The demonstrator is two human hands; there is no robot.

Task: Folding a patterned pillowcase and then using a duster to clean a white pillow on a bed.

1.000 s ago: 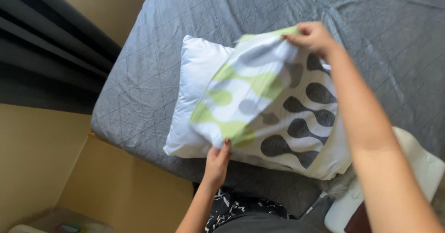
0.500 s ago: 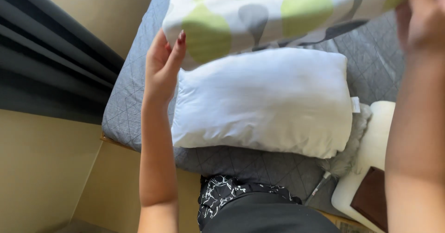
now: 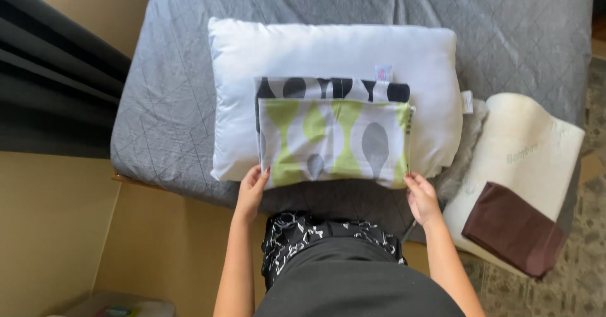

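A folded pillowcase [image 3: 333, 141], patterned in green, grey and white with a black-and-white band showing along its far edge, lies flat on the middle of a bare white pillow [image 3: 334, 96], which rests near the front edge of the grey quilted bed [image 3: 505, 27]. The left hand [image 3: 251, 189] pinches its near left corner and the right hand [image 3: 421, 197] pinches its near right corner, fingers closed lightly on the cloth. It looks thin, light and limp (likely to sag or unfold if lifted by one corner), so the paired corners or a folded edge seem the safest places to hold.
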